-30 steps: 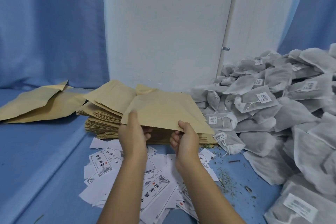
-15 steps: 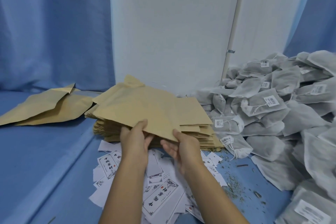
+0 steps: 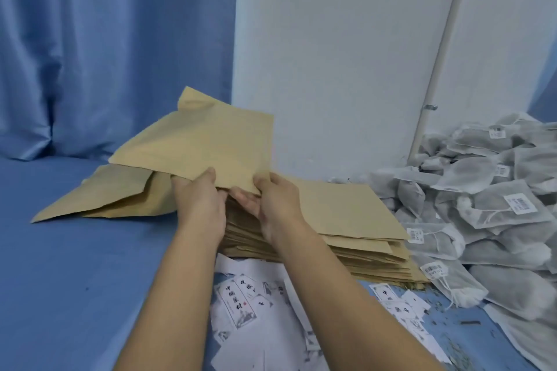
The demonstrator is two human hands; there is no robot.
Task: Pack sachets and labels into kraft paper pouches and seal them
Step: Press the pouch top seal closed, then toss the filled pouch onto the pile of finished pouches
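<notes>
While a single kraft paper pouch (image 3: 205,141) was held tilted above the stack of pouches (image 3: 346,226), its near edge was pinched by the left grip (image 3: 200,205) and by the right grip (image 3: 277,205), with the thumbs laid on top. Printed labels (image 3: 241,304) were scattered on the blue table (image 3: 75,280) just in front of the stack. Mesh sachets (image 3: 482,205) were heaped at the right, just beside the stack.
</notes>
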